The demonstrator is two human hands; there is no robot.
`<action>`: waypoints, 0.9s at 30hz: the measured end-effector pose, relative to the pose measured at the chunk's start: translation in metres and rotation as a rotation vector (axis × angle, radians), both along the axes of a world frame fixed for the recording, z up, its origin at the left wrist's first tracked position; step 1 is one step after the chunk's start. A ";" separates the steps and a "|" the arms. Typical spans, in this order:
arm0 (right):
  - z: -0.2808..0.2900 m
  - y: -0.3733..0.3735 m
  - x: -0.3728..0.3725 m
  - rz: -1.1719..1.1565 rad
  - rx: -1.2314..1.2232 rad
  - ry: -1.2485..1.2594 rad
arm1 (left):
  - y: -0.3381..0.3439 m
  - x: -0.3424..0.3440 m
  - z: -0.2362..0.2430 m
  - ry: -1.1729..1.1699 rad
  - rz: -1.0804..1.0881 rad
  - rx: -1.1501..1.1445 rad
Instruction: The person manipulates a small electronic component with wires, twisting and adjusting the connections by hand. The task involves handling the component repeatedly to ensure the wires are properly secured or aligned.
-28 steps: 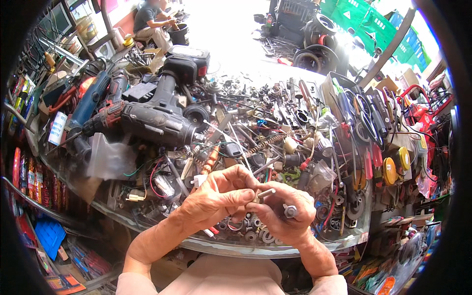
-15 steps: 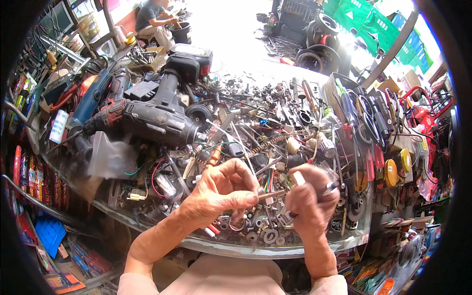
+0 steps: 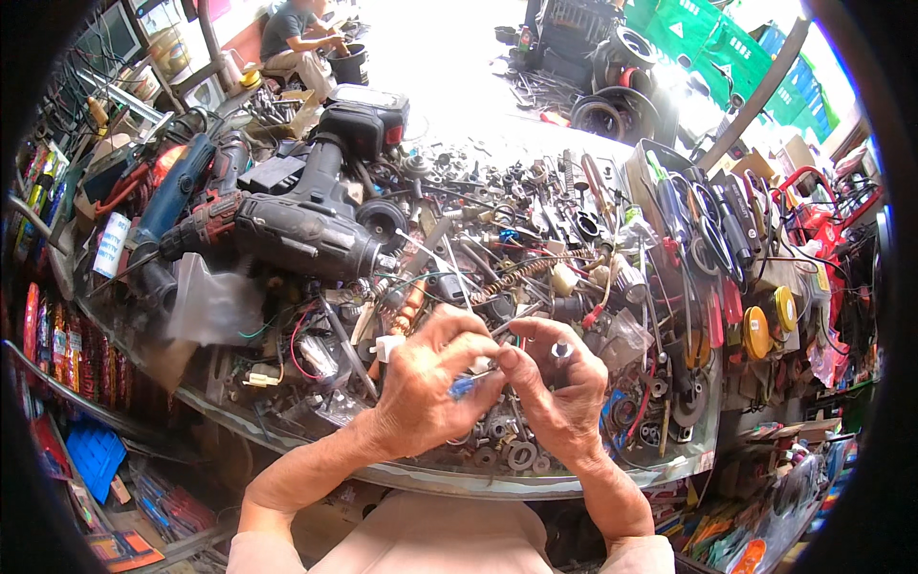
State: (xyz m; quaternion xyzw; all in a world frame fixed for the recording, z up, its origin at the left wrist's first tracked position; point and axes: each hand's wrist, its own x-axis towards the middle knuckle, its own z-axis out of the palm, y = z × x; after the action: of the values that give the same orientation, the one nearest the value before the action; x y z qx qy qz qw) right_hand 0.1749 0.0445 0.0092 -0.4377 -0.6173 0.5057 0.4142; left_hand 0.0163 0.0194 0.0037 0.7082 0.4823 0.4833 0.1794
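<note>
My left hand [image 3: 430,383] is curled above the parts heap, its fingers bent toward my right thumb, slightly blurred; what it grips is too small to make out. A small blue piece [image 3: 462,386] shows beside its fingers; whether held, I cannot tell. My right hand [image 3: 555,392] is closed, thumb and forefinger meeting near the left fingertips, with a shiny metal bolt-like part [image 3: 561,350] in its curled fingers. Under both hands lie washers [image 3: 519,453], nuts and small parts. A white plastic connector [image 3: 387,347] is just left of my left hand.
A cordless impact tool [image 3: 306,239] and a blue grinder [image 3: 177,187] lie left on the cluttered glass-edged tabletop [image 3: 669,471]. A tray of hand tools [image 3: 708,220] is at right. At the back, a seated person [image 3: 296,53] works beside a bucket; wheels [image 3: 617,120] stand opposite.
My right hand swung out rightward half a second ago and has come back left to meet my left hand. My left hand has turned, showing more of its back.
</note>
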 end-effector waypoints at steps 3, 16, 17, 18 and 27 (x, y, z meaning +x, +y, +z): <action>0.003 -0.003 0.001 0.004 0.139 0.028 | -0.008 0.006 -0.003 -0.024 -0.050 0.036; 0.014 -0.009 -0.016 0.204 0.434 -0.070 | -0.014 0.002 -0.010 -0.139 0.048 0.229; 0.016 -0.007 -0.016 0.235 0.431 -0.066 | -0.014 0.000 -0.009 -0.071 0.061 0.279; 0.017 -0.005 -0.017 0.262 0.502 -0.088 | -0.015 -0.003 -0.008 -0.003 0.073 0.328; 0.037 0.055 0.003 0.049 0.445 -0.579 | -0.008 -0.004 0.003 -0.335 0.218 0.103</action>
State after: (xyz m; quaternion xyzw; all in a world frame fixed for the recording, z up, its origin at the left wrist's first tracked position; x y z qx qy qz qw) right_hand 0.1776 0.0996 0.0460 -0.4469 -0.8144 0.2238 0.2950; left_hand 0.0120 0.0114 0.0064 0.5696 0.4942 0.6351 0.1674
